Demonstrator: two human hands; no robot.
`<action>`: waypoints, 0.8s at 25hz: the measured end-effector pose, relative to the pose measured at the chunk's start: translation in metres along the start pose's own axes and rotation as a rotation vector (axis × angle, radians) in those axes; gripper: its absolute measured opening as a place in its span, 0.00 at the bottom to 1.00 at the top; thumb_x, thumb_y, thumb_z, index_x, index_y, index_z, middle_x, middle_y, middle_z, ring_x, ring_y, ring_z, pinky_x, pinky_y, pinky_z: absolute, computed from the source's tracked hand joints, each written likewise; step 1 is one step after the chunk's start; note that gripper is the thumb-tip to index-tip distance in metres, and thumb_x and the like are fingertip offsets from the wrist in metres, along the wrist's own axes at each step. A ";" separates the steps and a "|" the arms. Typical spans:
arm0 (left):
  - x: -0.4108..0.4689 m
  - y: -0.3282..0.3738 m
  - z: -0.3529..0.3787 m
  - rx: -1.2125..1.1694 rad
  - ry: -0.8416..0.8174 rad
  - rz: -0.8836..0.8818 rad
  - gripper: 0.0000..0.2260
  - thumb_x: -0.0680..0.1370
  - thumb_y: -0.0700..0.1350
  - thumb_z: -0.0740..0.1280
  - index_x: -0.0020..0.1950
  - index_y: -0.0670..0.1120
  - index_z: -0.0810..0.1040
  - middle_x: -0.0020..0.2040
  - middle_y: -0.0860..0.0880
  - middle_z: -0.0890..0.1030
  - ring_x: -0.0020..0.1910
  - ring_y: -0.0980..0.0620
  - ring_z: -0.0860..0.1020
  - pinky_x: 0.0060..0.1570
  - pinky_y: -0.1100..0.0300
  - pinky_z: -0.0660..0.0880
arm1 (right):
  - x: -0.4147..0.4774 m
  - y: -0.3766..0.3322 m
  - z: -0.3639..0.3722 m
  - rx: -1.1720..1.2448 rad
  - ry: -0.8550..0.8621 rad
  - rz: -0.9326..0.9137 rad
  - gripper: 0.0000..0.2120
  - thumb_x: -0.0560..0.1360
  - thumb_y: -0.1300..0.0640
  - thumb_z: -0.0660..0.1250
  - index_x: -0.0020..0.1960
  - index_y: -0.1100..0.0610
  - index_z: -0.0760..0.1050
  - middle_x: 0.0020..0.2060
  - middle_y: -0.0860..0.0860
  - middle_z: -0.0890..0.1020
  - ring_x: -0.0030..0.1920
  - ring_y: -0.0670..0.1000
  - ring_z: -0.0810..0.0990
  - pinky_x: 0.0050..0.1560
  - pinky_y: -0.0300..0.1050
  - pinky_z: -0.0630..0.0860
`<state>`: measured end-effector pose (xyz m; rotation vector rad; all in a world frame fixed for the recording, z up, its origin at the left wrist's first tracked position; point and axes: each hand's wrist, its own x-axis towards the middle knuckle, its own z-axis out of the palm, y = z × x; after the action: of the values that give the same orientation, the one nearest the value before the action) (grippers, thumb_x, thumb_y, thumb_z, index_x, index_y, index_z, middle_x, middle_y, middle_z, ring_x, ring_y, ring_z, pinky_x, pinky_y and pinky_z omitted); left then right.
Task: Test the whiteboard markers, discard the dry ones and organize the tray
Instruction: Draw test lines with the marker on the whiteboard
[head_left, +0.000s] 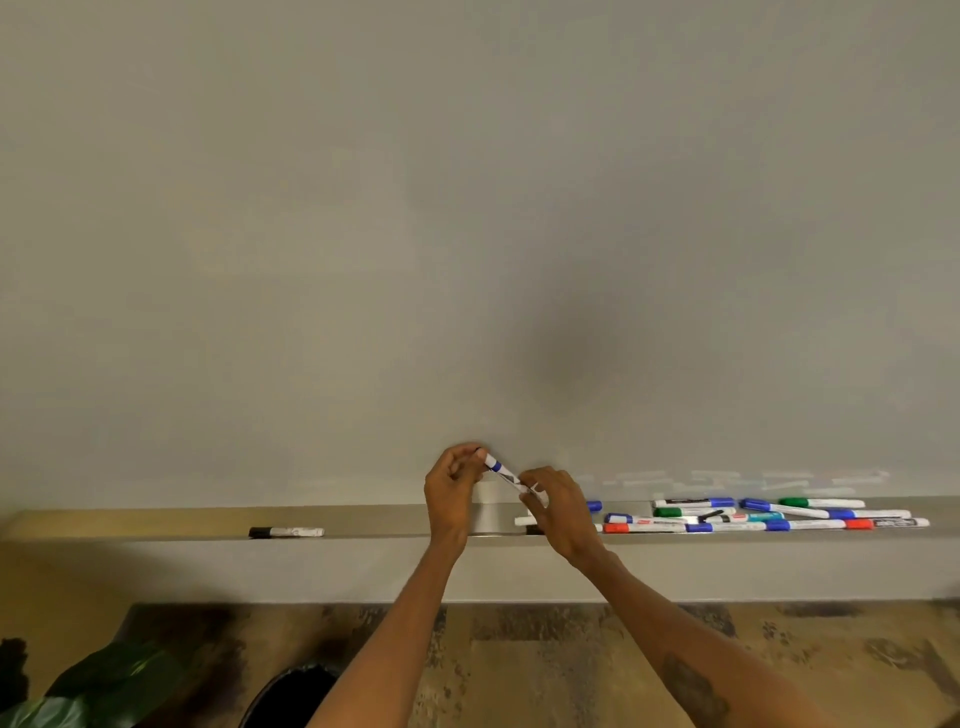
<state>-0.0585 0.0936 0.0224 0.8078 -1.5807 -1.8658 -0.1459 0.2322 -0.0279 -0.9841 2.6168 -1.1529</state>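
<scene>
The left hand (451, 491) and right hand (560, 514) held white, blue-banded whiteboard marker (500, 466) tilted, just above long grey metal tray (363, 522); fingers (463, 453) pinched each end. Cap probably at upper end. Several other markers (727, 526) lay in tray.

Light is dim, flat and warm. A soft grey shadow sits on the board (363, 208) above the left hand (451, 486) and right hand (560, 512). Pale reflections of markers (769, 517) smear its lower edge. The tray (156, 522) bows slightly at the sides. The marker (500, 466) they hold is blurred.
</scene>
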 end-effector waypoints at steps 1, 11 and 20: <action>-0.004 0.008 0.007 -0.008 -0.015 0.015 0.04 0.78 0.40 0.71 0.52 0.43 0.82 0.46 0.46 0.86 0.48 0.50 0.83 0.52 0.54 0.80 | -0.002 -0.002 -0.011 0.006 0.018 -0.016 0.10 0.79 0.52 0.67 0.59 0.52 0.77 0.53 0.47 0.80 0.52 0.49 0.75 0.57 0.49 0.73; -0.043 0.132 0.104 -0.053 -0.174 0.319 0.06 0.80 0.42 0.67 0.54 0.42 0.81 0.49 0.48 0.85 0.51 0.49 0.83 0.54 0.55 0.80 | 0.018 -0.094 -0.132 0.381 0.371 -0.184 0.19 0.81 0.40 0.56 0.64 0.49 0.74 0.49 0.40 0.81 0.48 0.42 0.81 0.51 0.36 0.78; -0.066 0.241 0.161 -0.108 -0.282 0.504 0.08 0.81 0.45 0.65 0.55 0.49 0.84 0.52 0.51 0.86 0.57 0.52 0.82 0.59 0.56 0.78 | 0.042 -0.155 -0.224 0.320 0.658 -0.265 0.12 0.84 0.51 0.55 0.57 0.57 0.74 0.40 0.45 0.78 0.37 0.44 0.77 0.38 0.33 0.73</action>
<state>-0.1276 0.2117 0.2861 0.0777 -1.6408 -1.7149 -0.1774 0.2682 0.2436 -1.0332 2.6375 -2.2018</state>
